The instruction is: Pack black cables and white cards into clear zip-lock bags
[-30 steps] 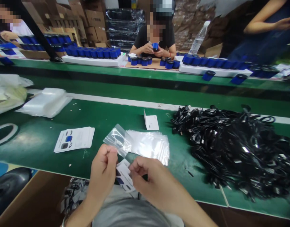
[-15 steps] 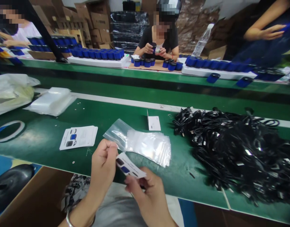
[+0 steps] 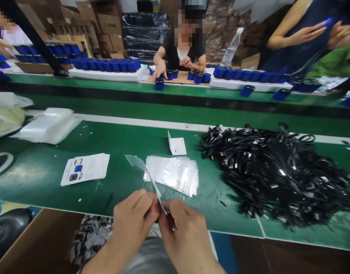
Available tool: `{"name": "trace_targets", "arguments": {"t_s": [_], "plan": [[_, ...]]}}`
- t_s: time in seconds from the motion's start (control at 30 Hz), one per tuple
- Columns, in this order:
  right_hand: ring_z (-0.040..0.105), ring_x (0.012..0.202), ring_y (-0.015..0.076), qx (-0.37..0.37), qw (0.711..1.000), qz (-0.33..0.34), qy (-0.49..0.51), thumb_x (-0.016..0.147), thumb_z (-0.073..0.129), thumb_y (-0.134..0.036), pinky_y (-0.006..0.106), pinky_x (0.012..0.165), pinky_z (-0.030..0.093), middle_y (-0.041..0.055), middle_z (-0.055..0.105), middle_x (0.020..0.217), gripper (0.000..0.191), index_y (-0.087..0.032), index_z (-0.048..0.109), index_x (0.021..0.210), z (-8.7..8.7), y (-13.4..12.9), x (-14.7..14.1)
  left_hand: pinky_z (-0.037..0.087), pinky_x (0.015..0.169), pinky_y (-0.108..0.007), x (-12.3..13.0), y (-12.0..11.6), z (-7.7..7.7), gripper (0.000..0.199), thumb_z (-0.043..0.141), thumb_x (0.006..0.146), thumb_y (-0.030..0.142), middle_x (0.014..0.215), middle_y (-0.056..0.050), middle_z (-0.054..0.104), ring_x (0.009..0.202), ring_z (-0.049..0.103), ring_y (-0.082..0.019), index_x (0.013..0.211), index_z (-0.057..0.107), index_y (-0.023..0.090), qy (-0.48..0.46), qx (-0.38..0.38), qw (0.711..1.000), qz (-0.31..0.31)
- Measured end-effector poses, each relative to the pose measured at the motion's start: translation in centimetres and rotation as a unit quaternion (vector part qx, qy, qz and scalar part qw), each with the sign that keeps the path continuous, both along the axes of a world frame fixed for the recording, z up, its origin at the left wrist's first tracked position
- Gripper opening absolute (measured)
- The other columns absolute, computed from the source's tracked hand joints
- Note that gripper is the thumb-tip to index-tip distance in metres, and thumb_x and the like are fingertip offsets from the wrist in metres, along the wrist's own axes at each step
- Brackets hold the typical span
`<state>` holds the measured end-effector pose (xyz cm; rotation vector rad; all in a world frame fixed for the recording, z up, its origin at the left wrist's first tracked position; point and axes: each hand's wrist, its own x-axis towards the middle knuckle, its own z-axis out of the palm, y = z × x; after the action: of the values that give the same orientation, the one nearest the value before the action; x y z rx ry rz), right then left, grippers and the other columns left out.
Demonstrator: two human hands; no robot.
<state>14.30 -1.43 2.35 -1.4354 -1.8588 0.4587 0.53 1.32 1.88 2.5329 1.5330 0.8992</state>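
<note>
The tabletop (image 3: 113, 139) is green, cables (image 3: 272, 175) black, stacked leaflets (image 3: 92, 167) white with blue-and-black prints, the held leaflet (image 3: 161, 201) apparently white.

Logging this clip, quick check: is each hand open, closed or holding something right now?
Left hand: closed, pinching a clear plastic bag.
Right hand: closed, holding a thin card seen nearly edge-on; exact grip partly hidden.

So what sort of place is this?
Probably an assembly or packing workshop: a heap of black cables and a stack of printed cards lie on the green worktop, with rows of blue units opposite.
</note>
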Motion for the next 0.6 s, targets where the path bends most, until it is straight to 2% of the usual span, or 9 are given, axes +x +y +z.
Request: {"name": "trace_targets", "arguments": {"t_s": [0.07, 0.17, 0.27, 0.3, 0.33, 0.4, 0.47, 0.53, 0.6], "plan": [[0.062, 0.053, 0.0223, -0.037, 0.999, 0.032, -0.017, 0.084, 0.041, -0.011, 0.030, 0.047, 0.043, 0.0074, 0.065, 0.067, 0.022, -0.017, 0.063, 0.085, 0.6, 0.0, 0.5, 0.038, 0.052, -0.021, 0.1, -0.3, -0.4, 0.024, 0.043, 0.089, 0.015, 0.060, 0.001, 0.052, 0.054, 0.051, -0.013, 0.069, 0.055, 0.019, 0.020, -0.003, 0.999, -0.034], [0.065, 0.060, 0.0213, -0.101, 0.991, 0.090, 0.002, 0.086, 0.042, -0.011, 0.029, 0.051, 0.045, 0.0079, 0.068, 0.076, 0.024, -0.016, 0.064, 0.093, 1.0, 0.1, 1.5, 0.040, 0.051, -0.020, 0.0, -0.5, -0.5, 0.020, 0.043, 0.088, 0.013, 0.071, 0.000, 0.051, 0.056, 0.052, -0.011, 0.074, 0.057, 0.019, 0.016, -0.014, 0.999, -0.042], [0.062, 0.055, 0.0171, -0.138, 0.988, 0.001, 0.068, 0.085, 0.053, -0.016, 0.025, 0.052, 0.043, 0.0026, 0.066, 0.067, 0.012, -0.018, 0.063, 0.082, 0.8, 0.5, 2.2, 0.044, 0.053, -0.018, -0.3, -0.7, -0.1, 0.016, 0.045, 0.086, 0.013, 0.083, -0.001, 0.045, 0.061, 0.053, -0.010, 0.078, 0.057, 0.020, -0.005, -0.012, 0.999, -0.050], [0.062, 0.057, 0.0157, -0.141, 0.984, -0.033, 0.103, 0.083, 0.058, -0.017, 0.023, 0.053, 0.043, 0.0021, 0.066, 0.070, 0.006, -0.018, 0.063, 0.085, 0.6, 0.8, 2.2, 0.046, 0.055, -0.019, -0.5, -0.7, 0.0, 0.014, 0.046, 0.086, 0.014, 0.086, -0.001, 0.043, 0.064, 0.053, -0.011, 0.080, 0.057, 0.021, -0.012, -0.014, 0.998, -0.058], [0.062, 0.061, 0.0147, -0.140, 0.980, -0.047, 0.136, 0.081, 0.062, -0.016, 0.022, 0.055, 0.044, 0.0024, 0.067, 0.076, 0.010, -0.017, 0.063, 0.091, 0.3, 1.1, 2.2, 0.047, 0.058, -0.020, -0.7, -0.8, 0.1, 0.012, 0.047, 0.085, 0.014, 0.089, -0.002, 0.042, 0.068, 0.054, -0.012, 0.082, 0.056, 0.021, -0.016, -0.019, 0.997, -0.067], [0.062, 0.067, 0.0123, -0.130, 0.976, -0.006, 0.177, 0.080, 0.063, -0.013, 0.019, 0.060, 0.044, 0.0021, 0.067, 0.083, 0.016, -0.018, 0.063, 0.095, -0.3, 1.6, 1.9, 0.049, 0.060, -0.021, -1.0, -0.8, -0.1, 0.010, 0.048, 0.085, 0.016, 0.092, -0.002, 0.041, 0.073, 0.055, -0.014, 0.084, 0.056, 0.022, -0.021, -0.032, 0.996, -0.086], [0.058, 0.062, 0.0099, -0.119, 0.976, 0.042, 0.177, 0.078, 0.063, -0.009, 0.017, 0.057, 0.041, -0.0012, 0.064, 0.072, 0.009, -0.018, 0.065, 0.078, -0.9, 2.0, 1.3, 0.050, 0.060, -0.021, -1.3, -0.9, -0.5, 0.009, 0.048, 0.085, 0.018, 0.095, -0.003, 0.042, 0.077, 0.056, -0.014, 0.085, 0.055, 0.023, -0.025, -0.046, 0.994, -0.101], [0.052, 0.055, 0.0090, -0.109, 0.981, 0.025, 0.158, 0.073, 0.067, -0.008, 0.017, 0.053, 0.035, -0.0039, 0.056, 0.059, 0.017, -0.016, 0.060, 0.061, -1.4, 2.2, 0.7, 0.050, 0.060, -0.020, -1.5, -1.0, -0.9, 0.009, 0.048, 0.086, 0.020, 0.098, -0.003, 0.042, 0.080, 0.057, -0.014, 0.086, 0.055, 0.024, -0.033, -0.063, 0.993, -0.098], [0.049, 0.053, 0.0083, -0.111, 0.980, -0.014, 0.162, 0.069, 0.069, -0.007, 0.018, 0.051, 0.033, -0.0051, 0.053, 0.057, 0.018, -0.016, 0.057, 0.060, -1.8, 2.1, 0.1, 0.049, 0.063, -0.020, -1.3, -1.4, -1.0, 0.009, 0.047, 0.086, 0.021, 0.100, -0.002, 0.042, 0.082, 0.057, -0.014, 0.085, 0.055, 0.024, -0.050, -0.090, 0.992, -0.078]]}}
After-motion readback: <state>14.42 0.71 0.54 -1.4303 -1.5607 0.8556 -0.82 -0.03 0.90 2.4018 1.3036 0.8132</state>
